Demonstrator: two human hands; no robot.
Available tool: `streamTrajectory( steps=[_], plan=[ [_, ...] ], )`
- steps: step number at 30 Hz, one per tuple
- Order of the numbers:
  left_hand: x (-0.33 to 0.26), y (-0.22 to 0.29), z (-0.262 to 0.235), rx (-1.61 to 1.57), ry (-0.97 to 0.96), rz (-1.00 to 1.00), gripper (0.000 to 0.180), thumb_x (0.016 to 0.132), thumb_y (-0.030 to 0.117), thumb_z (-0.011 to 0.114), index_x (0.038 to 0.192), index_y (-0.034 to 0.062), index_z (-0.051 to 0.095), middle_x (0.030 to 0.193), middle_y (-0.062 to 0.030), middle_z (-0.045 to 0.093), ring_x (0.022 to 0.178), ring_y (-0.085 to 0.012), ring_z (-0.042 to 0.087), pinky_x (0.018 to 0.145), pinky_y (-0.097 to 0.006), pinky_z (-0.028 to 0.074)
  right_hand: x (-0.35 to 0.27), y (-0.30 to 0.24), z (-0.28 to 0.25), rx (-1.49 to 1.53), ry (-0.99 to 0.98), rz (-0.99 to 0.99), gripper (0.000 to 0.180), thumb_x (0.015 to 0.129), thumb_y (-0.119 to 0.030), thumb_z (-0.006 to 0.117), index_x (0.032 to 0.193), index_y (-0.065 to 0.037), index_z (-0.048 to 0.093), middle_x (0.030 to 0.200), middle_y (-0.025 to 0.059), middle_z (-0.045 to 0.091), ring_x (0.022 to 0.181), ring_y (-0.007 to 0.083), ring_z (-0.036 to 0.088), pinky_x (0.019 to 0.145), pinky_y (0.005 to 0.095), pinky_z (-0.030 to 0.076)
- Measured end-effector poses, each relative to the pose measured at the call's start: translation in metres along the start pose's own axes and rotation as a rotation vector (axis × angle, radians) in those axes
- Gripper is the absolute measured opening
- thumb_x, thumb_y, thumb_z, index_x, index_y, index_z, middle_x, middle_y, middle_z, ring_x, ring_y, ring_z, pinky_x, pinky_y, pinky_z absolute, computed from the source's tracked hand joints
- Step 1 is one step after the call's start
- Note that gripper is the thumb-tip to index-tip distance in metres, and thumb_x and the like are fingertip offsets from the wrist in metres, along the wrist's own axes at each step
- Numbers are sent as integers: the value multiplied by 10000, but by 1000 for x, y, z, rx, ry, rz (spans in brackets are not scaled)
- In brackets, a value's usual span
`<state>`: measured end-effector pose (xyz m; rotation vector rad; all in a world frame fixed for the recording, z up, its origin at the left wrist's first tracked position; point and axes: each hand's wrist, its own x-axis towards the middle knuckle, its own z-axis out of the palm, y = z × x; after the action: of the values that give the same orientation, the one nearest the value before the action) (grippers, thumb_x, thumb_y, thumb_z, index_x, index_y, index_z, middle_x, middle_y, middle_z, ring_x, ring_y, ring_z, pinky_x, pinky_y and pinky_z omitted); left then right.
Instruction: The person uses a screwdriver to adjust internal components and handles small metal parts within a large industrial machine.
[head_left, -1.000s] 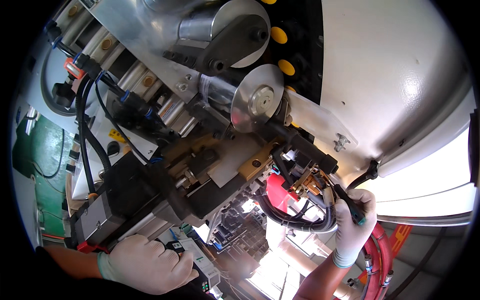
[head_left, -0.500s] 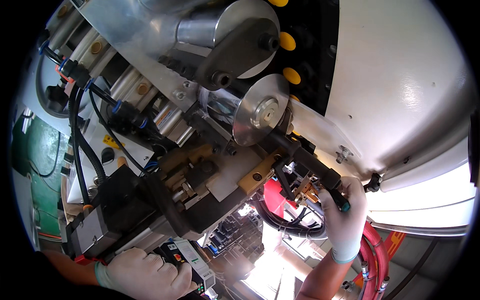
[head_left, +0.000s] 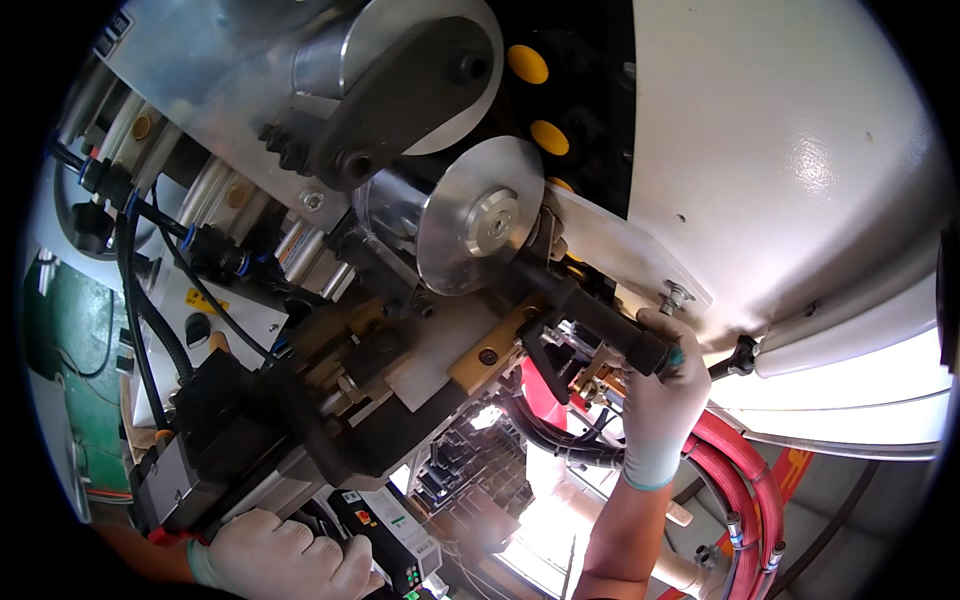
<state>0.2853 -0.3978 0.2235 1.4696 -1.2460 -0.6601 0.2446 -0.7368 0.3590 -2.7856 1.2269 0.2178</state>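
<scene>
Right of centre, the right hand [head_left: 664,415] had risen, bringing its clasped teal-ended handle [head_left: 676,355] beside a black shaft [head_left: 605,322]; left hand [head_left: 285,555] grip was unclear.

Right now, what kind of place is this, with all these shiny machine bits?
Probably a factory or workshop. There's big machinery with a shiny metal disc, thick red hoses curving down beside it, and a white-gloved right hand close in among the metal parts.
</scene>
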Motion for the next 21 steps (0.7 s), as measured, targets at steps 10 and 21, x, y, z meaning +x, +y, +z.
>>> streamTrajectory(
  steps=[10, 21],
  plan=[
    [-3, 2, -1, 32, -35, 15, 288, 856, 399, 748, 958, 131, 733, 571, 11, 463, 529, -183, 538, 473, -388, 407, -7, 22, 14, 84, 87, -231, 378, 1060, -310, 668, 1243, 19, 626, 1009, 36, 658, 800, 73, 578, 722, 223, 481],
    [-3, 2, 1, 14, -17, 23, 312, 832, 375, 761, 1003, 115, 737, 592, 7, 470, 534, -188, 531, 482, -386, 411, -11, 18, 25, 184, 138, 18, 232, 944, 33, 672, 1175, 31, 682, 981, 67, 741, 899, 137, 701, 840, 262, 555]
  ],
)
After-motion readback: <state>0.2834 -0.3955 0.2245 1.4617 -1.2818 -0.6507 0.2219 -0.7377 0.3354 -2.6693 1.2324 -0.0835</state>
